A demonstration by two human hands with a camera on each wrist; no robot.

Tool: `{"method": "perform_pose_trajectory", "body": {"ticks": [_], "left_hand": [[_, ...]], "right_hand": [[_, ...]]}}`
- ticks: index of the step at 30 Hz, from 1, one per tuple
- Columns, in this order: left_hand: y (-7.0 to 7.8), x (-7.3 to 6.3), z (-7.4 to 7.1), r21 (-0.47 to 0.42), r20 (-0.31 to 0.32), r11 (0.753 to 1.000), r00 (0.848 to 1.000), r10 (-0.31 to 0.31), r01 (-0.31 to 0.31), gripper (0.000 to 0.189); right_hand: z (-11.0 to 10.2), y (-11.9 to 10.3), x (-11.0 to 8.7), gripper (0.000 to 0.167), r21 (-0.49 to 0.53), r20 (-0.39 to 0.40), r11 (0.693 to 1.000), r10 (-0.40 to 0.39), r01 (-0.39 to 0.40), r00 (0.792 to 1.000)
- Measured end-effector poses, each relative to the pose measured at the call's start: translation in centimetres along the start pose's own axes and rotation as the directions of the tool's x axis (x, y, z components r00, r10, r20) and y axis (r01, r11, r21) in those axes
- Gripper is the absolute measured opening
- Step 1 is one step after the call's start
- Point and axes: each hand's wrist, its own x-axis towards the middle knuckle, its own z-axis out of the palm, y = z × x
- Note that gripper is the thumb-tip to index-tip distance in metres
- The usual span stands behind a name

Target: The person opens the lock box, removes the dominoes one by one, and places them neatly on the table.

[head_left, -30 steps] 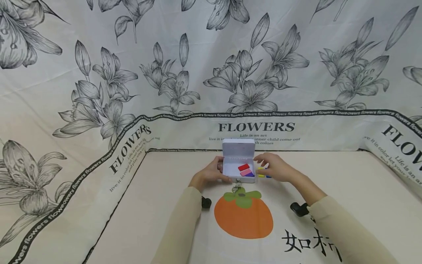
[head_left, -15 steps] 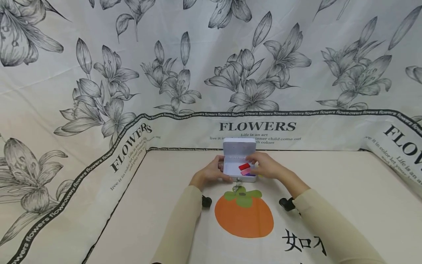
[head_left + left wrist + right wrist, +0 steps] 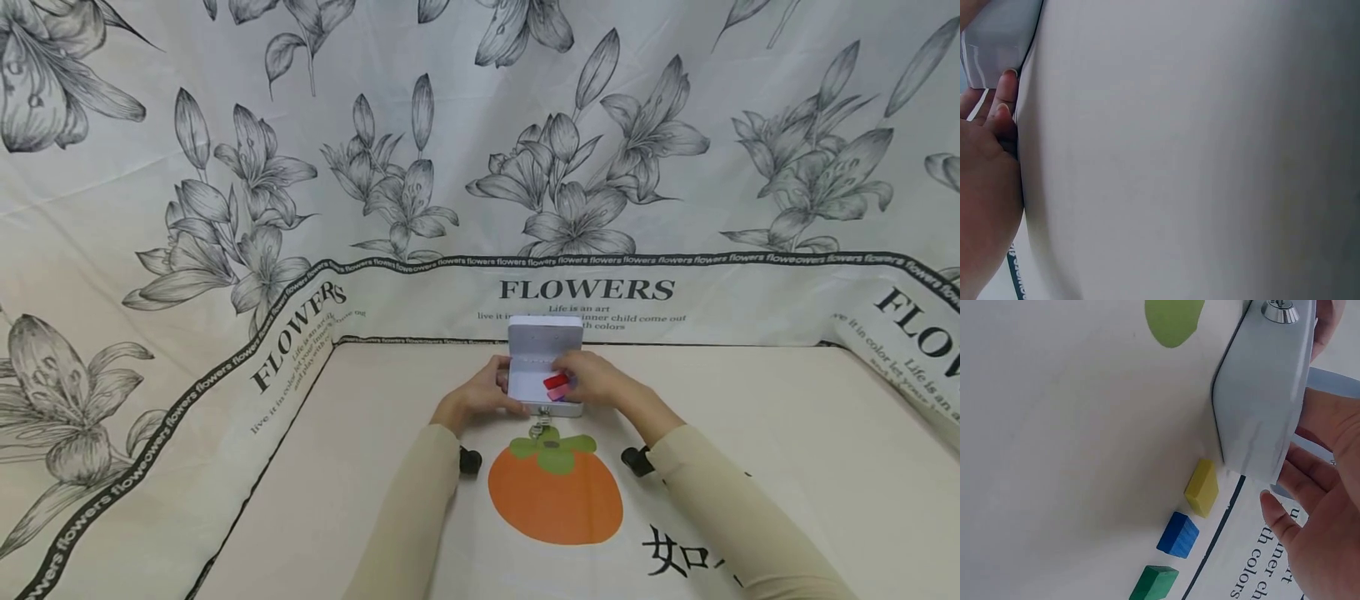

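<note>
Currently, the left hand (image 3: pixel 478 392) grips the open white box (image 3: pixel 528 386) on the worktop (image 3: pixel 390 417). The right hand (image 3: pixel 596 381) is inside, beside the red block (image 3: pixel 555 382); whether its fingers hold anything cannot be determined.

Standing open as a white box (image 3: pixel 527 385), holding red and pink blocks (image 3: pixel 556 382) inside, neighboring yellow, blue and green blocks (image 3: pixel 1178 535).

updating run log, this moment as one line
left hand: holds open box | right hand: near red block inside | outside: yellow block, blue block, green block
</note>
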Motion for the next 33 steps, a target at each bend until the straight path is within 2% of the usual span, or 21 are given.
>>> {"method": "perform_pose_trajectory", "body": {"ticks": [15,22,28,33], "left_hand": [[0.2,-0.1,0.0,-0.007,0.002,1.0,1.0,-0.006,0.006,0.1],[0.1,-0.1,0.0,-0.006,0.001,1.0,1.0,-0.011,0.011,0.1],[0.1,-0.2,0.0,-0.005,0.006,1.0,1.0,-0.018,0.018,0.101],[0.1,-0.1,-0.1,-0.01,0.0,1.0,1.0,-0.014,0.014,0.1]], "right_hand": [[0.9,0.2,0.4,0.04,-0.038,-0.045,0.998,0.051,-0.053,0.998],[1.3,0.2,0.5,0.042,-0.014,-0.029,0.998,0.066,-0.066,0.997],[1.2,0.0,0.0,0.042,-0.036,-0.033,0.999,0.028,-0.029,0.999],[0.6,-0.3,0.1,0.023,-0.035,-0.013,0.999,-0.031,0.03,0.999]]}}
